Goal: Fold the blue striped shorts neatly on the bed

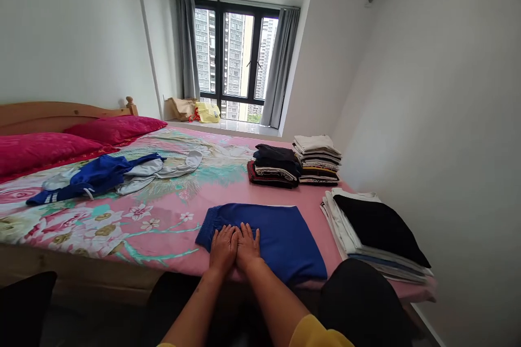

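Right up against the near edge of the bed, somebody in yellow sleeves (315, 333) leans both palms onto a pair of folded blue pants (280, 238). The left hand (222, 248) and the right hand (247, 245) lie flat, side by side and touching, near the gathered waistband (208, 225); neither one grips anything, the fingers being stretched out over the cloth. The pants sit on the plain pink part of a floral bedspread (179, 227), waistband towards the pillows, the other end towards a low pile of folded garments (374, 227) with a black piece on top. Behind that I see two more stacks standing next to each other: a shorter, mostly dark one (274, 162) and a taller one topped with white (319, 157). Over on the other side of the bed, a blue and pale grey heap of clothes (108, 173) lies crumpled, nearer the crimson pillows (118, 129) and the wooden headboard (52, 111). A brown paper bag (179, 108) and a yellow bag (208, 112) rest on the sill beneath the grey-curtained window (236, 54).
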### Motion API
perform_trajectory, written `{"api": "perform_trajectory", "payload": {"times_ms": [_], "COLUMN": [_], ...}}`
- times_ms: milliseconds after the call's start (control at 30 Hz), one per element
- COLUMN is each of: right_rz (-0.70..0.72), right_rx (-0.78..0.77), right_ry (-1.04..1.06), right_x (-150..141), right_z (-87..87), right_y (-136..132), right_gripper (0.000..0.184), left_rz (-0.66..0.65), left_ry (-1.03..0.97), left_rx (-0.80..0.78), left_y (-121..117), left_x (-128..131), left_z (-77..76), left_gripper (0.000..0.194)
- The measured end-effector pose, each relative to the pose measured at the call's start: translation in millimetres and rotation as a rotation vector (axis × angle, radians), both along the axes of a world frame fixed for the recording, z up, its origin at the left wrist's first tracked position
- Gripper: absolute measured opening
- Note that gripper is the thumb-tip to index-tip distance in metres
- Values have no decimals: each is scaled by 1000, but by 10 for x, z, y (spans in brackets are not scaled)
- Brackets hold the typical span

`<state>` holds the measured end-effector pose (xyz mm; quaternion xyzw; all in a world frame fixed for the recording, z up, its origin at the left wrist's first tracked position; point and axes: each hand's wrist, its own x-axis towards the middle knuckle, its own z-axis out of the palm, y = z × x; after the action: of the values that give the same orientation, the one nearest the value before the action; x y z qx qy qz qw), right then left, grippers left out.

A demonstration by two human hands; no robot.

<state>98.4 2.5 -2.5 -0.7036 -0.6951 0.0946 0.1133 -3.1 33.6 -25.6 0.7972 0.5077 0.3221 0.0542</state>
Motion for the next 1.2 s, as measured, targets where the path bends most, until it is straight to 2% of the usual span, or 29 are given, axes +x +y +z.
{"api": "perform_trajectory", "payload": {"times_ms": [300, 467, 667, 767, 833, 900, 1000, 1100, 1200], "right_rz": [14, 29, 27, 90, 159, 152, -79, -328, -309], "right_rx": [74, 102, 58, 63, 89, 85, 32, -5, 101], "right_ry": [57, 121, 144, 170, 163, 112, 20, -52, -72], "right_x": [55, 110, 80, 177, 421, 842, 1677, 2388, 2690], "right_z": [-31, 23, 98, 116, 98, 50, -59, -184, -303], "right_y": [-5, -31, -27, -80, -197, -390, -747, -1023, -1134], "right_gripper": [48, 48, 49, 49, 48, 50, 63, 66, 63], "left_rz": [2, 1, 3, 8, 7, 12, 20, 16, 12], "left_ry": [0, 36, 52, 78, 123, 188, 295, 390, 455], "left_rx": [53, 44, 57, 57, 72, 95, 88, 29, -22], "left_y": [44, 80, 94, 107, 100, 73, 16, -26, -38], "left_x": [23, 40, 20, 13, 22, 44, 87, 112, 112], "left_z": [-62, -70, -78, -91, -85, -62, 0, 64, 100], "left_gripper": [39, 41, 43, 45, 44, 45, 56, 64, 66]}}
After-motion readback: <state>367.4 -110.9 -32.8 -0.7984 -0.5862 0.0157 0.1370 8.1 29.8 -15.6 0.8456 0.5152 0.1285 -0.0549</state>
